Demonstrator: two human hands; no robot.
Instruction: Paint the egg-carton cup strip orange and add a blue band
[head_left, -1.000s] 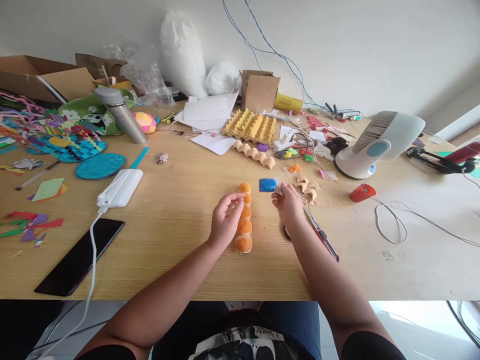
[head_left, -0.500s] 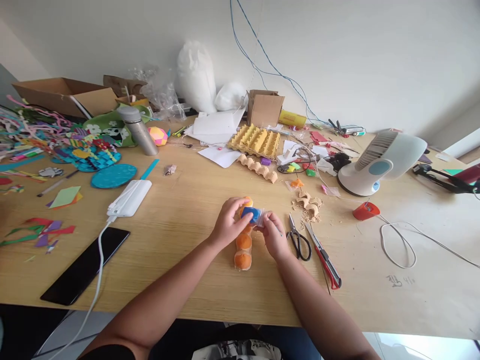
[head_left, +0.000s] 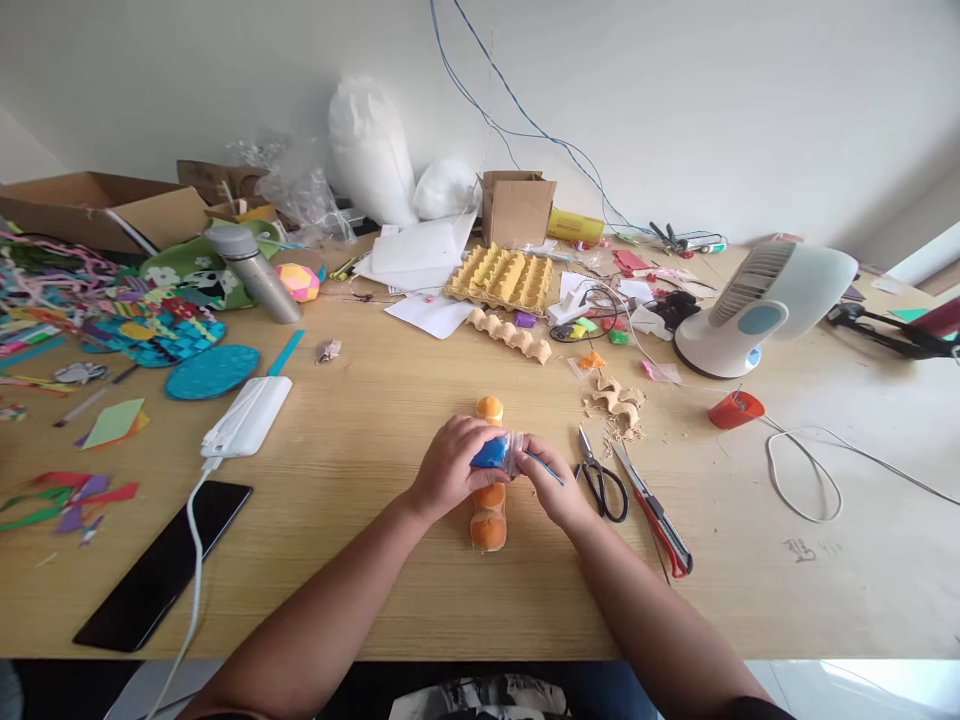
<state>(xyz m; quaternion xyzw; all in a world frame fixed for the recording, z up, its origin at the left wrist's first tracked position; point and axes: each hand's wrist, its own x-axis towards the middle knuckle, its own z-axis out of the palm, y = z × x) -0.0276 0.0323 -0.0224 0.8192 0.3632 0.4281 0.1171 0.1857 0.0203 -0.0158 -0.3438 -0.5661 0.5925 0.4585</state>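
A small clear plastic bag with blue clay-like stuff (head_left: 491, 454) inside is held between both hands. My left hand (head_left: 450, 462) wraps round its left, filled end. My right hand (head_left: 546, 475) pinches the clear end, and a thin blue stick (head_left: 545, 467) lies along its fingers. Beneath the hands, an orange-covered strip of egg-carton cups (head_left: 489, 532) lies lengthwise on the table, its middle hidden. Black-handled scissors (head_left: 602, 480) and a red utility knife (head_left: 660, 520) lie just right of my right hand.
Carton scraps (head_left: 619, 400), a red cup (head_left: 736, 409) and a white fan (head_left: 761, 310) stand to the right. A yellow egg tray (head_left: 501, 280) lies farther back. At left are a power bank (head_left: 247, 418), a black phone (head_left: 161, 570) and a steel bottle (head_left: 259, 275).
My left hand has closed further round the blue bag, and the bag has tilted a little. The view has shifted slightly.
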